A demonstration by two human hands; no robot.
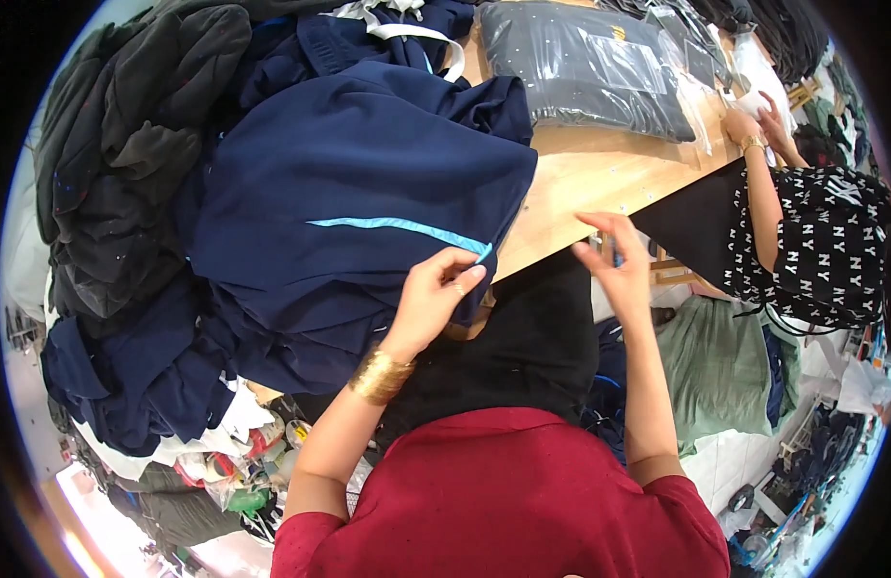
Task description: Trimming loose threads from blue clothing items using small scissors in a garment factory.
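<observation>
A navy blue garment (368,164) is spread over the table's front edge, with a light blue strip (397,224) running across it. My left hand (438,289), a gold cuff on its wrist, pinches the right end of that strip between thumb and fingers at the cloth's edge. To the right, my right hand (617,260) is raised in front of the table edge, thumb and forefinger apart. A small bit of blue shows beside its curled fingers; whether the hand holds it I cannot make out.
Dark clothes (137,144) are heaped on the left. A clear plastic package of dark cloth (585,72) lies on the wooden table (580,173) at the back. At right, a co-worker in a patterned black top (821,241) handles something white. Green cloth (715,366) hangs below.
</observation>
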